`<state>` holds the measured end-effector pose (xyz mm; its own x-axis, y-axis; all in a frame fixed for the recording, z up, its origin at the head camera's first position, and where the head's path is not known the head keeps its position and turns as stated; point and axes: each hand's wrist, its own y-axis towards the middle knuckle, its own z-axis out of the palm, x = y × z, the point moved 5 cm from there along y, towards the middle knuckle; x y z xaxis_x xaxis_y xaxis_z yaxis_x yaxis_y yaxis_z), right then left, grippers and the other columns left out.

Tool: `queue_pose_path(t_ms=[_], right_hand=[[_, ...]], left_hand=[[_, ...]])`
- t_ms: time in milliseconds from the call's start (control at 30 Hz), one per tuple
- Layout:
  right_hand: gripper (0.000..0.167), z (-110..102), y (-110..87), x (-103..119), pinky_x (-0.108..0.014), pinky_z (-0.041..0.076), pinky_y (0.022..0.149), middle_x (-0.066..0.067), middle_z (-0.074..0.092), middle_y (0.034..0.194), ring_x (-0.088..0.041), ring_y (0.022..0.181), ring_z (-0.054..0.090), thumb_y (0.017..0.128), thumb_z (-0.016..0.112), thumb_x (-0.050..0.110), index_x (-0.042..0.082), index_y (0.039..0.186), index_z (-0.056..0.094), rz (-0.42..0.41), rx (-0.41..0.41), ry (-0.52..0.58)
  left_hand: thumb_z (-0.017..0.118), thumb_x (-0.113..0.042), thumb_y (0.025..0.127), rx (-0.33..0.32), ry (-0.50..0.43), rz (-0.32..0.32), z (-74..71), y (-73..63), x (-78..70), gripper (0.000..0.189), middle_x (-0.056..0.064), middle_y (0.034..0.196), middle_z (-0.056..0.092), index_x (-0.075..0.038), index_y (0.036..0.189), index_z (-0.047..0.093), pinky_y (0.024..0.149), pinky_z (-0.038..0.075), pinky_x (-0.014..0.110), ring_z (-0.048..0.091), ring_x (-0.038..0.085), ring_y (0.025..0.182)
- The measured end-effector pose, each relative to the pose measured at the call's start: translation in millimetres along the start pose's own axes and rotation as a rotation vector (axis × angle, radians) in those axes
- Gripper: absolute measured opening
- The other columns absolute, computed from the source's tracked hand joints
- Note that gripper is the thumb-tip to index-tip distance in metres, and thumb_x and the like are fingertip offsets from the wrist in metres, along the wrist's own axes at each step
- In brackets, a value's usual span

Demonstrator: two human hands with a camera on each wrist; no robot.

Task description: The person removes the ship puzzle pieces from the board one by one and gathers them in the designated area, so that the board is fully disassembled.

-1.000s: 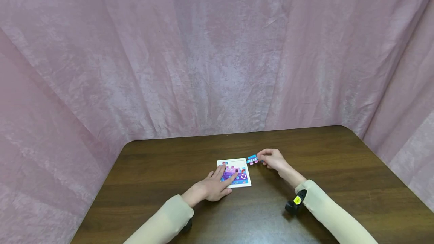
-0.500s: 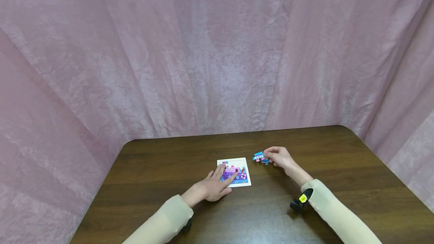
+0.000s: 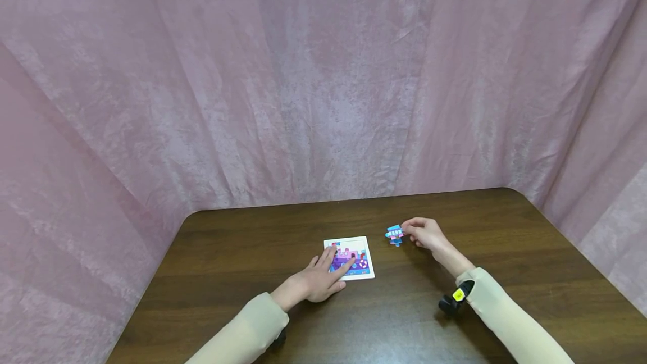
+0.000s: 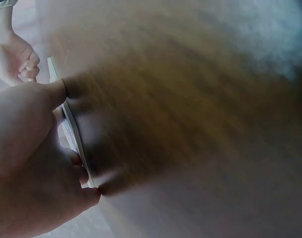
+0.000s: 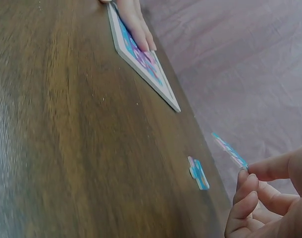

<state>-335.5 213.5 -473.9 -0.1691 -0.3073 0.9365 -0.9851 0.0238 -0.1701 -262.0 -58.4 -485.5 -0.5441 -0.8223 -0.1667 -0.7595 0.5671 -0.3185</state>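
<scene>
My left hand (image 3: 319, 282) lies with spread fingers over the white-framed jigsaw puzzle (image 3: 371, 267), covering its left part. The puzzle's picture is a pink and purple ship on blue, with a white area along the top. To the right, my right hand (image 3: 428, 235) pinches a blue, pink and white puzzle piece (image 5: 231, 151) between thumb and index finger, held up above the table. Another puzzle piece (image 5: 199, 173), blue with some pink and orange, lies flat on the table below it. In the head view the two pieces overlap.
The brown wooden table (image 3: 242, 251) has its far edge just beyond the hands. Behind it hangs a pink velvet curtain (image 3: 323, 83). A black wrist camera (image 3: 450, 303) is strapped to the right wrist.
My right hand has moved right, away from the puzzle's upper right corner, carrying the pinched piece until it overlaps the piece on the table. My left hand has stayed in place.
</scene>
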Motion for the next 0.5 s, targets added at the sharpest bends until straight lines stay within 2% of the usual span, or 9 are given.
queue_pose_path(t_ms=[500], right_hand=[[0.025, -17, 5.1, -11, -0.016, 0.043, 0.051, 0.006, 0.057, 0.07, -0.002, 0.059, 0.051, 0.094, 0.06, 0.009, -0.009, 0.111, 0.062, 0.02, 0.015, -0.006]], left_hand=[[0.036, -0.047, 0.102, -0.004, -0.004, -0.011, -0.2, -0.8, -0.5, 0.059, 0.017, 0.163, 0.002, -0.038, 0.155, 0.011, 0.119, 0.019, 0.052, 0.004, 0.032, 0.152]])
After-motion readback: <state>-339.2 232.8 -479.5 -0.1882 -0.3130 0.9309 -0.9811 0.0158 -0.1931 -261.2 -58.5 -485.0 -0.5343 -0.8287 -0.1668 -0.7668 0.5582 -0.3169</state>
